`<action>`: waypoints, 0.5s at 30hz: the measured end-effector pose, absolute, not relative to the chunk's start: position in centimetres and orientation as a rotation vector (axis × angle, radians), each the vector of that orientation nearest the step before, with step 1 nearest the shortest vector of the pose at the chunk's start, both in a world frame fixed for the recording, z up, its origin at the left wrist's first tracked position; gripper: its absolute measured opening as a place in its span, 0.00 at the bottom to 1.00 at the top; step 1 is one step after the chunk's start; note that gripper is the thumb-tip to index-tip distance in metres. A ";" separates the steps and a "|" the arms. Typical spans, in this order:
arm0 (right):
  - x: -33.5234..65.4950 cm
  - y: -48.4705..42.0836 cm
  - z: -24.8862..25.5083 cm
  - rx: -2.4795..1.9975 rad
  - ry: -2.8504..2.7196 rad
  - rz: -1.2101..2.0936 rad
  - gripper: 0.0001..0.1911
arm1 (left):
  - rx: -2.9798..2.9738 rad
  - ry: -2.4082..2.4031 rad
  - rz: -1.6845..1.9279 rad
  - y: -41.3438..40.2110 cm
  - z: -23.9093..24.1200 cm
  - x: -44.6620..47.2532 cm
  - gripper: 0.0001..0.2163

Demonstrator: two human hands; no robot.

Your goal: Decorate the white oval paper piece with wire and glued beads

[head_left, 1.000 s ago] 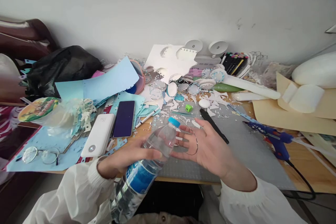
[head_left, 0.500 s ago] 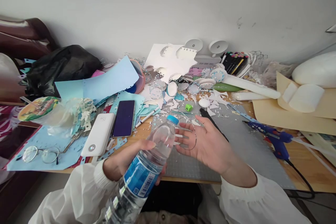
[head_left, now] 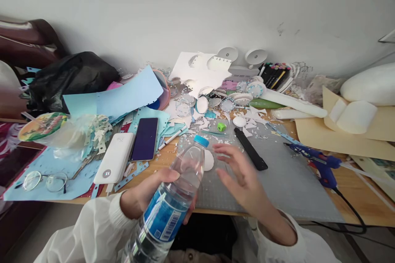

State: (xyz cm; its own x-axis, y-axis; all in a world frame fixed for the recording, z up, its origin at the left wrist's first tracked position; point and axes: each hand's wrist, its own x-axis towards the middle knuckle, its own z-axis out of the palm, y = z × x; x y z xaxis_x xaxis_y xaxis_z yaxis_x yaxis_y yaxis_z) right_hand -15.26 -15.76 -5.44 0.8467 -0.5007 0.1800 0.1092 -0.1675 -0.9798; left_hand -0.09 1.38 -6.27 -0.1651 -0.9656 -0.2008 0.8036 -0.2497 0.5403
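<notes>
Our left hand is wrapped around a clear plastic bottle, tilted within that grip; our right hand seems to hold nothing, its fingers bent and spread, with the round blue cap just left of them, untouched. The smooth, thin wall could slip or buckle under uneven squeezing, and a leak might soak the flimsy, jagged paper scraps beyond our right hand.

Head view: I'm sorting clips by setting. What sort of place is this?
Probably a craft workspace: a glue gun, a gridded cutting mat and scattered paper scraps suggest it.
</notes>
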 end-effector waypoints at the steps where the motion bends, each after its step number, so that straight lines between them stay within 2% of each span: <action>1: -15.2 -15.4 -5.4 -1.664 0.256 -0.528 0.11 | 0.635 -0.361 -1.752 1.5 -6.4 -0.1 0.26; 5: -14.4 -14.6 -5.6 -1.489 0.194 -0.364 0.06 | 0.731 -0.324 -1.810 1.8 -7.3 -0.1 0.24; 12: -15.0 -12.4 -6.6 -1.375 0.281 -0.351 0.21 | 0.884 -0.208 -1.792 2.1 -7.2 0.1 0.25; 15: -15.9 -11.4 -6.5 -1.492 0.285 -0.411 0.21 | 0.926 -0.207 -1.700 1.8 -6.3 -0.3 0.22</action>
State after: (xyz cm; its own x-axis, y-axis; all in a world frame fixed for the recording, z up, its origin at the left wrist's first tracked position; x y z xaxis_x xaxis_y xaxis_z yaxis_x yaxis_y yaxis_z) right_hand -15.90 -11.44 -6.49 0.8988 -0.4331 0.0672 0.0890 0.0302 -0.9956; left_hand -0.33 1.80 -6.30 -0.0579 -0.8814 -0.4687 0.7428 -0.3517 0.5696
